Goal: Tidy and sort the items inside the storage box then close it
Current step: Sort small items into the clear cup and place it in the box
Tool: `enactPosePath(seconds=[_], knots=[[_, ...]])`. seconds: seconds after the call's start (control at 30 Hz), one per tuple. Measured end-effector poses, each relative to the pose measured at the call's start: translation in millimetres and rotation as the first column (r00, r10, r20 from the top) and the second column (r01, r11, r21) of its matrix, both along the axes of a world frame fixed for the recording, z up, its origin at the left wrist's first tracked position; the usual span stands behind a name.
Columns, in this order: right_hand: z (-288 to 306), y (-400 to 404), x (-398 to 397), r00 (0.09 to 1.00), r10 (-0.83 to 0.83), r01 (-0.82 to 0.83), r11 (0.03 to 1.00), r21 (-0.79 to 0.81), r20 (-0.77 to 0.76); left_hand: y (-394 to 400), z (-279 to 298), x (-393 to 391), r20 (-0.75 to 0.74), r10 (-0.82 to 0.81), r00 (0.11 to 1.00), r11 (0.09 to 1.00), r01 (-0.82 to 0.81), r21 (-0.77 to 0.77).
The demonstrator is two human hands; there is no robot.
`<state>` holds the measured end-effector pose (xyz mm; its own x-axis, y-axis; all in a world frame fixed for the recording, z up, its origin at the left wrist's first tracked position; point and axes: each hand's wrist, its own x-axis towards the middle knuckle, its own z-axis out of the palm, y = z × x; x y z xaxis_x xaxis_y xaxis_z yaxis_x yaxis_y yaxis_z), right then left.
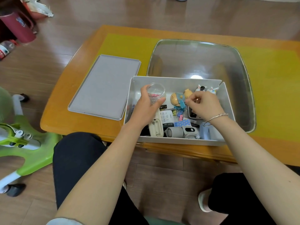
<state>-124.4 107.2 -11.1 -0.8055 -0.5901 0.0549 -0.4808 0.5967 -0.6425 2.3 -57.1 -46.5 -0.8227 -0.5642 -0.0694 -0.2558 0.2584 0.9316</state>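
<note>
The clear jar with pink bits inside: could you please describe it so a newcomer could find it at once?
Start at the white storage box on the orange table. At its far left corner the left hand holds the jar above the clutter. It is the only see-through container there, round and open-topped.

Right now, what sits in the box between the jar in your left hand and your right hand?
In the head view, a yellow-headed figurine lies between the clear jar held by the left hand and the right hand, inside the storage box.

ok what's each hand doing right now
left hand: holding a clear round plastic jar
right hand: fingertips pinched shut over the white storage box; contents hidden
</note>
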Motion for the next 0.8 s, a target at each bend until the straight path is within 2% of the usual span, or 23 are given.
enactPosePath(seconds=[0.13,0.27,0.43,0.67,0.8], knots=[[-2.8,3.6,2.1,0.997,-0.021,0.023,1.000,-0.018,0.067,-0.5,-0.8,0.1,0.005,0.006,1.000,1.000,-0.006,-0.019],[-3.0,2.2,3.1,0.999,-0.016,0.012,0.997,0.070,0.050,-0.4,-1.7,-0.1,0.019,-0.012,1.000,1.000,0.012,-0.028],[-1.9,-19.6,7.1,0.994,0.100,-0.086,0.954,0.286,-0.032,0.3,-1.8,-0.4,0.010,-0.009,1.000,0.999,0.010,-0.034],[-8.1,-21.8,6.0,0.988,0.154,-0.135,0.898,0.419,-0.011,-0.2,-0.8,-0.3,0.002,-0.004,1.000,1.000,0.004,-0.021],[-10.0,-23.0,5.9,0.984,0.180,-0.165,0.896,0.412,0.003,-0.7,-0.5,-0.2,-0.009,0.003,1.000,1.000,-0.003,-0.015]])
